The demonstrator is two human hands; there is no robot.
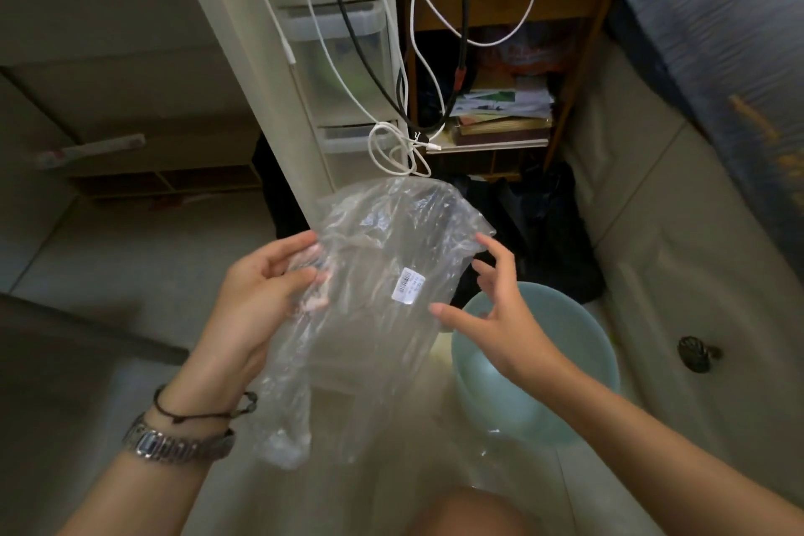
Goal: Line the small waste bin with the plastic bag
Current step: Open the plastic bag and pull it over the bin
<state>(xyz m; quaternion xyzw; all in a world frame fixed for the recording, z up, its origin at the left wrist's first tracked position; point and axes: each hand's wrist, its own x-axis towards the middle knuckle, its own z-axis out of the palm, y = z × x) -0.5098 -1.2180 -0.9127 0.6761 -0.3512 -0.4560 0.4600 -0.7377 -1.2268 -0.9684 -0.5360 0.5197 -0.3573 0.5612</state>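
A clear, crinkled plastic bag (370, 309) with a small white barcode label hangs in the air at the centre of the head view. My left hand (261, 292) grips its left edge between thumb and fingers. Just to the bag's right, my right hand (491, 309) is spread open, its fingertips at or close to the bag's right edge without a clear grip. Below that hand, the small pale green waste bin (565, 361) stands on the floor, partly hidden by my wrist. The bin looks bare inside.
A white plastic drawer unit (343, 70) and a wooden side table (513, 0) with dangling cables (404, 109) stand behind. Dark bags (548, 231) lie on the floor past the bin. A bed (718, 57) runs along the right. My knee (470, 514) shows at the bottom.
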